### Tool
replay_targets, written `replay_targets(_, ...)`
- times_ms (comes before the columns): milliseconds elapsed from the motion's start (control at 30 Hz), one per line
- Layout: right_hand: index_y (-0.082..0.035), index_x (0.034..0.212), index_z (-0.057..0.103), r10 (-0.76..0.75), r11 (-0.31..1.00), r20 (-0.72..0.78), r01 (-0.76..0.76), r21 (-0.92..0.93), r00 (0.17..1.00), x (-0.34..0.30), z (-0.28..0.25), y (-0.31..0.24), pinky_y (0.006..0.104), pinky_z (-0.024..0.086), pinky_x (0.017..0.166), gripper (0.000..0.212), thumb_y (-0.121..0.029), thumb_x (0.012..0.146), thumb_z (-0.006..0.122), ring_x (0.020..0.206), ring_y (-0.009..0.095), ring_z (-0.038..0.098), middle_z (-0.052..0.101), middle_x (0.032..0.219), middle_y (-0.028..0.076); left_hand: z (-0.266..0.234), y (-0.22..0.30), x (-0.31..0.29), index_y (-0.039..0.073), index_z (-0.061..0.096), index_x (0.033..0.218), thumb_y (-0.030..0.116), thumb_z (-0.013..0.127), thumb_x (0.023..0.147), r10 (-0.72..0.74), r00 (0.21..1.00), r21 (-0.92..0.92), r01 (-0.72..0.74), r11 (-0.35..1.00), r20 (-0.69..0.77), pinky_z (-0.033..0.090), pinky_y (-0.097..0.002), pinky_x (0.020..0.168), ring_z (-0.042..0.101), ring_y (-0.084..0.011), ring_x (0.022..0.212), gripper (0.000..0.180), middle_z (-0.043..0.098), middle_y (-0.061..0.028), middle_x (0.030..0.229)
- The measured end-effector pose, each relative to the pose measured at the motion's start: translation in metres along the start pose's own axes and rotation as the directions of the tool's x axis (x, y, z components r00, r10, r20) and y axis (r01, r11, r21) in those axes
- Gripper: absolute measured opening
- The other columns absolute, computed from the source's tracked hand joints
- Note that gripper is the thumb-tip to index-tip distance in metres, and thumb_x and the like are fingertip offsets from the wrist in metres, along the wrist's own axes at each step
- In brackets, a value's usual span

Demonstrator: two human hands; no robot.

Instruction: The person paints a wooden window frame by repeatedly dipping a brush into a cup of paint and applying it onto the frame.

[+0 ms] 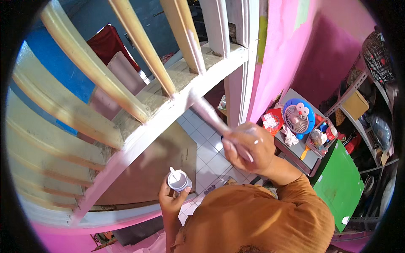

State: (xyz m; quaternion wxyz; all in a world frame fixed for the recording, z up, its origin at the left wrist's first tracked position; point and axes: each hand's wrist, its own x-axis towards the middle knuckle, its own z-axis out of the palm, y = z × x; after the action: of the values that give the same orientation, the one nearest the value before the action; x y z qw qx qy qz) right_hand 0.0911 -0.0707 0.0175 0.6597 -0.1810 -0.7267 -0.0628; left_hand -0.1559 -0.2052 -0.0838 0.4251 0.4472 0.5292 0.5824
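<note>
My right hand (251, 145) is closed round the handle of a paintbrush (209, 111), slanting up and to the left. Its blurred tip touches or lies close to the white bottom rail (156, 114) of a slatted window frame. White spots mark the back of that hand. Lower down, my left hand (172, 200) grips a small can (179, 182) of white paint, with a white stick (173, 172) standing in it. Above the rail rise cream slats (141, 46); one slat (192, 38) has white paint on its lower part, and another slat (216, 25) looks white.
A pink wall (278, 55) adjoins the frame at right. Beyond my right arm stand a table with a blue fan (298, 116), a basket (320, 137) of small things, a green panel (339, 185) and a loaded metal shelf (358, 122). Below lies a white tiled floor (204, 147).
</note>
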Motion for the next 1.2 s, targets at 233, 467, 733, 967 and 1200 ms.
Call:
replay_targets(233, 0.005, 0.103, 0.066, 0.268, 0.959, -0.010, -0.266, 0.100, 0.963, -0.008, -0.024, 0.031, 0.0270, 0.051, 0.061, 0.017, 0.002, 0.086, 0.070, 0.068, 0.018, 0.065, 0.070, 0.087, 0.013, 0.002, -0.004, 0.000, -0.005, 0.052, 0.133, -0.005, 0.078, 0.078, 0.030, 0.999, -0.024, -0.029, 0.999, 0.013, 0.050, -0.0338, 0.096, 0.061, -0.0186, 0.111, 0.061, 0.062, -0.0108, 0.121)
replay_targets(467, 0.004, 0.106, 0.066, 0.393, 0.886, -0.340, -0.450, -0.107, 0.854, -0.001, -0.055, 0.092, 0.0250, 0.048, 0.065, 0.012, 0.002, 0.094, 0.064, 0.073, 0.013, 0.062, 0.066, 0.088, 0.009, 0.007, -0.004, 0.000, -0.006, 0.050, 0.135, -0.004, 0.078, 0.079, 0.003, 1.000, -0.049, -0.002, 0.999, 0.020, 0.050, -0.0343, 0.097, 0.061, -0.0190, 0.112, 0.063, 0.061, -0.0112, 0.122)
replay_targets(733, 0.000, 0.108, 0.066, -0.059, 0.963, 0.026, 0.064, -0.262, 0.998, 0.009, 0.000, 0.017, 0.0331, 0.048, 0.052, 0.038, 0.009, 0.072, 0.073, 0.064, 0.024, 0.061, 0.064, 0.080, 0.010, -0.003, -0.011, -0.008, -0.006, 0.049, 0.135, -0.002, 0.080, 0.079, 0.027, 0.999, -0.011, -0.028, 1.000, -0.018, 0.048, -0.0338, 0.099, 0.060, -0.0186, 0.113, 0.064, 0.060, -0.0110, 0.123)
replay_targets(967, -0.001, 0.112, 0.067, -0.201, 0.979, 0.140, 0.193, 0.070, 0.969, 0.011, 0.049, -0.043, 0.0287, 0.044, 0.050, 0.050, 0.004, 0.063, 0.076, 0.059, 0.019, 0.057, 0.058, 0.074, 0.004, -0.011, -0.009, -0.018, -0.006, 0.050, 0.136, 0.006, 0.085, 0.078, 0.062, 0.998, 0.031, -0.062, 0.998, 0.012, 0.046, -0.0306, 0.102, 0.058, -0.0154, 0.115, 0.069, 0.062, -0.0089, 0.123)
replay_targets(1200, 0.001, 0.118, 0.059, -0.331, 0.924, 0.319, 0.237, 0.299, 0.888, 0.022, 0.084, -0.085, 0.0346, 0.050, 0.059, 0.044, 0.008, 0.076, 0.067, 0.067, 0.025, 0.060, 0.061, 0.083, 0.010, -0.028, 0.004, -0.044, -0.001, 0.052, 0.138, 0.013, 0.084, 0.079, 0.043, 0.992, 0.108, -0.031, 0.994, -0.117, 0.047, -0.0302, 0.098, 0.059, -0.0135, 0.112, 0.068, 0.063, -0.0073, 0.122)
